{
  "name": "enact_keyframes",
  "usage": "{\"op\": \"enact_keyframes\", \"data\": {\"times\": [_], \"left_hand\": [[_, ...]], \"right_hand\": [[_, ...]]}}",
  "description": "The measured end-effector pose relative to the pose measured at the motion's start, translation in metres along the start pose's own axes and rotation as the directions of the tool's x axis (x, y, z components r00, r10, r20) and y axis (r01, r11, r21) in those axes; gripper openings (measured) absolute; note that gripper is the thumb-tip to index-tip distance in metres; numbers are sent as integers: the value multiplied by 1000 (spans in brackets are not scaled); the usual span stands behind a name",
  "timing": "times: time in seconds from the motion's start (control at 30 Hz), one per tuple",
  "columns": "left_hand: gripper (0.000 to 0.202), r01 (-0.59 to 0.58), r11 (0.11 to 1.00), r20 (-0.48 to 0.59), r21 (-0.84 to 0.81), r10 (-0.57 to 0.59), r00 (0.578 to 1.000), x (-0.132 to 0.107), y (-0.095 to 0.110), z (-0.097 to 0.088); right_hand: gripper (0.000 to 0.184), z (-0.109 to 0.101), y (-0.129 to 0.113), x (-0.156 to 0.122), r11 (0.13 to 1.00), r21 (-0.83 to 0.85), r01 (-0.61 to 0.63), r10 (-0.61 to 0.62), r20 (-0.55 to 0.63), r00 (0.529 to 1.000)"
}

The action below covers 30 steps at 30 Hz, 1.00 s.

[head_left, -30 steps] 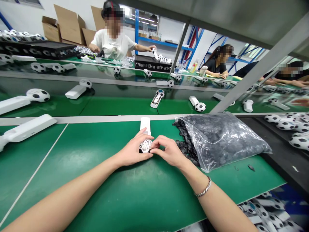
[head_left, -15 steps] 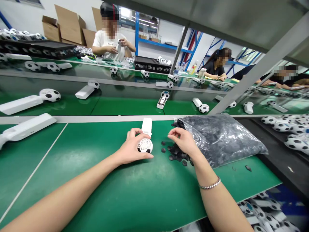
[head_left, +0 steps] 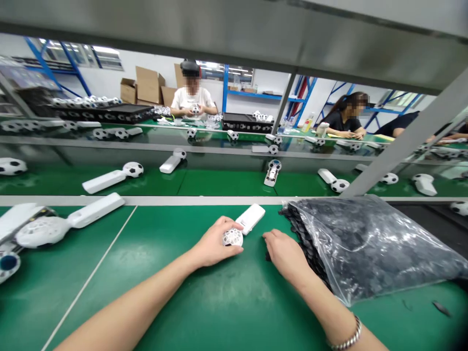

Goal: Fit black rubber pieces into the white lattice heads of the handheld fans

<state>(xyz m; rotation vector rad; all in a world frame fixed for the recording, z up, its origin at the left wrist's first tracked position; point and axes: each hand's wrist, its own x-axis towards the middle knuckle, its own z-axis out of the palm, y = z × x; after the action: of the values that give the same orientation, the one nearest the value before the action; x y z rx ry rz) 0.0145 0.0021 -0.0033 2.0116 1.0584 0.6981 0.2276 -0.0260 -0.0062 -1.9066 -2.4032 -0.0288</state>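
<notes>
My left hand [head_left: 215,243] is closed around the football-shaped head of a white handheld unit [head_left: 251,218], thumb and forefinger on either side of its openwork face [head_left: 233,237]. The unit lies on the green bench, its handle angled away to the right. A short way to the right, my right hand [head_left: 287,256] has its fingers bent down and pressed together over small black pieces [head_left: 268,256]. Its fingertips are partly hidden, so whatever they hold does not show. Beside that hand, more black pieces [head_left: 305,239] spill from a clear plastic bag [head_left: 387,248].
Similar white units lie at the left, including one nearby [head_left: 97,210]. Beyond a grey rail [head_left: 175,200], several more rest on the green belt [head_left: 208,183]. A slanted metal post [head_left: 395,141] stands at the right. Co-workers [head_left: 193,100] sit across the line.
The view has shifted, with the scene lower in the picture. The unit's handle has swung from pointing straight away to pointing right. My right hand has lowered over the black pieces, covering most loose ones.
</notes>
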Motion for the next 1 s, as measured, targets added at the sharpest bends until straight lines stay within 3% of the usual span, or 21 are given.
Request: {"op": "enact_keyframes", "data": {"times": [0.1,0.23,0.37,0.47,0.57,0.7,0.83,1.0], "left_hand": [[47,-34,999,72,0,34,997,0,-1,-5],[52,-42,999,140,-17,44,989,0,-1,-10],[53,-71,997,163,-25,74,984,2,-1,-10],[53,-97,995,169,-20,99,981,1,-1,-8],[53,-120,993,162,-2,119,980,1,-1,-4],[46,-137,990,94,33,134,987,1,-1,2],[40,-135,990,37,50,133,990,0,1,7],[37,-88,996,-37,23,89,995,-3,3,13]], "right_hand": [[25,2,8,0,983,181,9,0,-50,999],[15,-5,9,-4,808,570,147,-45,-189,981],[15,-9,-8,-6,636,677,370,-194,-324,926],[18,-3,-20,-4,574,690,440,-279,-340,898],[16,4,-27,1,554,687,469,-304,-357,883],[4,8,-29,6,583,686,437,-236,-372,898],[11,11,-26,9,611,706,359,-152,-340,928],[11,13,-27,13,588,747,311,-101,-313,944]]}}
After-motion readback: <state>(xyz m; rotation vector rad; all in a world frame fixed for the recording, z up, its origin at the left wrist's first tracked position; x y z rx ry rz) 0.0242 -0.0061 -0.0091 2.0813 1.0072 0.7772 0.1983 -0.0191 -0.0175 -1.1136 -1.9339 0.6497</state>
